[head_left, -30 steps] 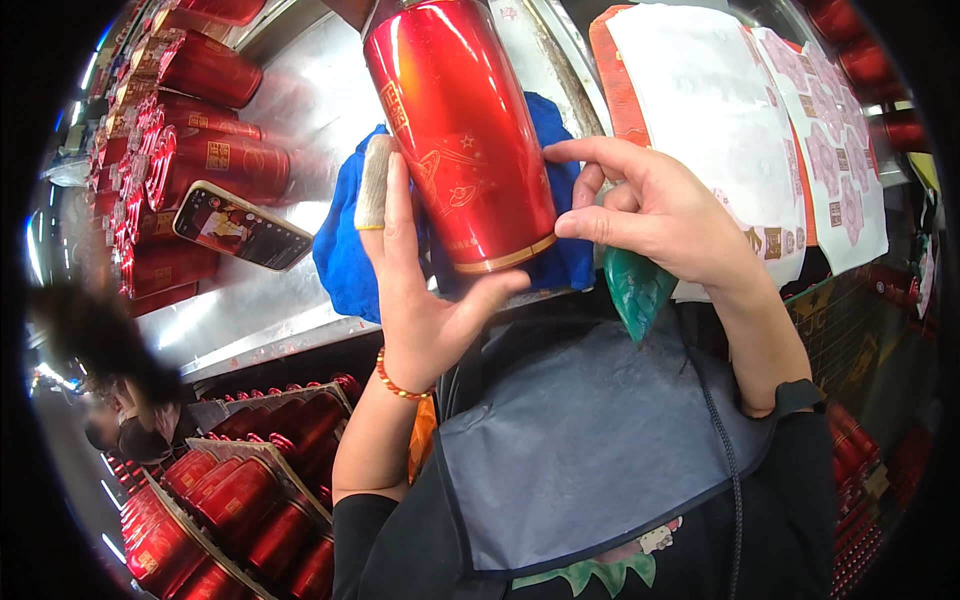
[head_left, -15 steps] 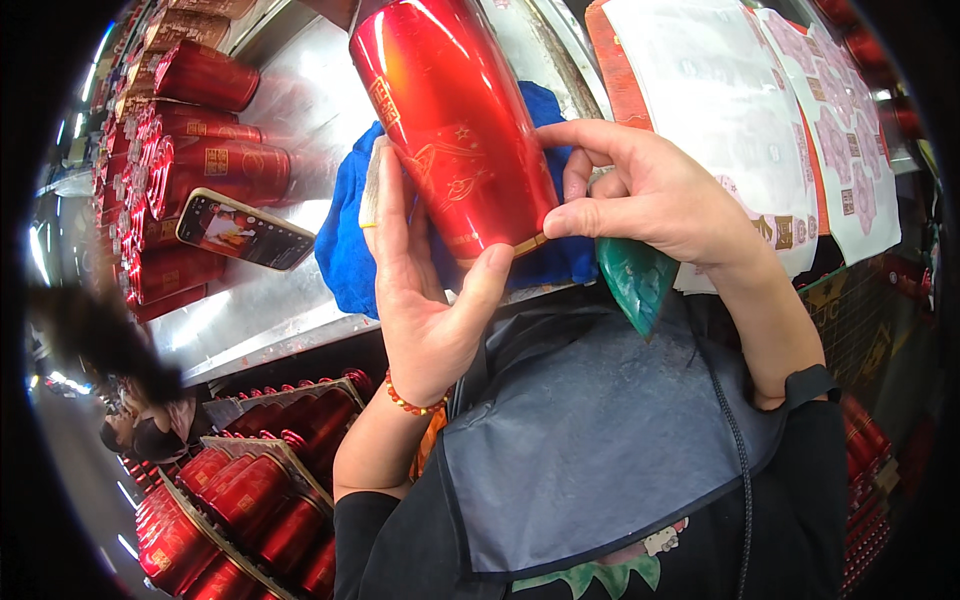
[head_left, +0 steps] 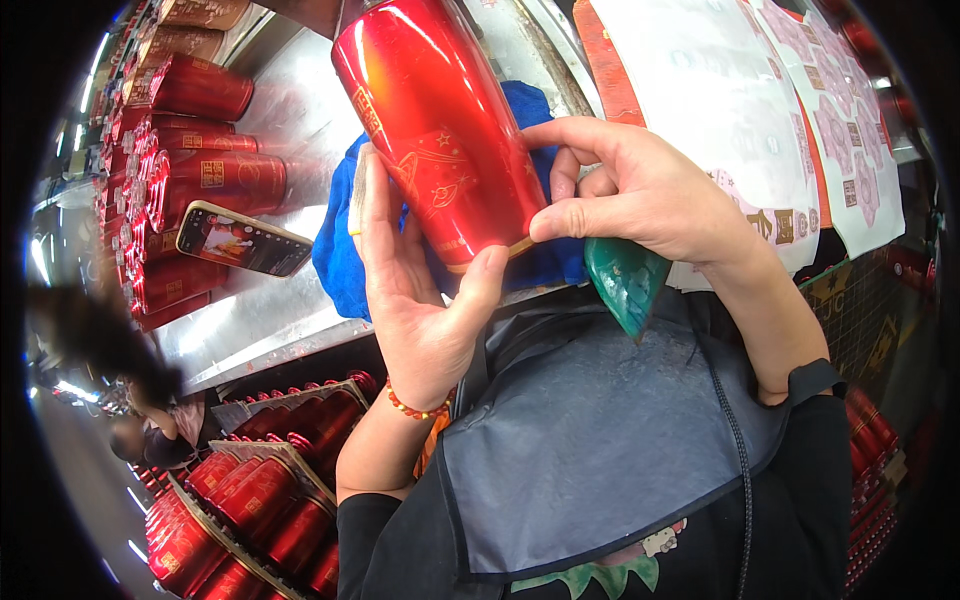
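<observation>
Red canister [head_left: 430, 130] lies tilted between left hand [head_left: 415, 305] and right hand [head_left: 650, 200]. Gold motifs already on its wall; handling looks unfinished, remainder not judgeable. Left holds it, fingers along its left side, thumb by the base rim. Right half-curled, thumb and forefinger tips at its right edge; grip unclear. Behind: blue cloth [head_left: 340, 245] on desk [head_left: 305, 105]. Farther left: phone [head_left: 245, 240], more canisters [head_left: 225, 180].

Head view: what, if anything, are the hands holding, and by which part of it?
Red cylinder, by its sides near the gold-rimmed end: left hand on the left, right hand on the right.
</observation>
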The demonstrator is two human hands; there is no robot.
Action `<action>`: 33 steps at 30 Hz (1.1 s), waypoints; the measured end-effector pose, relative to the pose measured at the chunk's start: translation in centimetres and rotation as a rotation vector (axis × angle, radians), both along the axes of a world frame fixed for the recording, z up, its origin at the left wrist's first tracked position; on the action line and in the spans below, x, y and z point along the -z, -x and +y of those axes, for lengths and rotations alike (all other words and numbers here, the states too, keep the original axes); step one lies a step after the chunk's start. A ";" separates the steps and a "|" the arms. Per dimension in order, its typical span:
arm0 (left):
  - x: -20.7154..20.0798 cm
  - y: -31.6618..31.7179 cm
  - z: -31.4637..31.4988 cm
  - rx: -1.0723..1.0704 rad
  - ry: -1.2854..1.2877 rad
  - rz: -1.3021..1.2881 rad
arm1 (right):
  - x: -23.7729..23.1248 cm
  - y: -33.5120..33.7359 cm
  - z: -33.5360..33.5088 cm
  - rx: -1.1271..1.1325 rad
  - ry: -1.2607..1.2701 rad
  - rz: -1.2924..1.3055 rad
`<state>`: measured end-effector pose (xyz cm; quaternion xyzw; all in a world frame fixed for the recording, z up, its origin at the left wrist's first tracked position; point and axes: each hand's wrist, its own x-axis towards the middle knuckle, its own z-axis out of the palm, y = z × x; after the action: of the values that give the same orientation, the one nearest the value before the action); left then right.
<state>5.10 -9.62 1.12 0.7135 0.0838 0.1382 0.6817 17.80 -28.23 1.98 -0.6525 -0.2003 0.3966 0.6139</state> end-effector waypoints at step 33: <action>0.8 2.8 2.9 -0.054 -0.844 -0.358 | -0.5 -4.4 -0.5 -0.070 0.128 -0.215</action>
<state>2.29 -6.77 0.34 0.8912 -0.0804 0.2990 0.3315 22.24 -28.76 2.46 -0.7217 -0.2619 0.3577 0.5316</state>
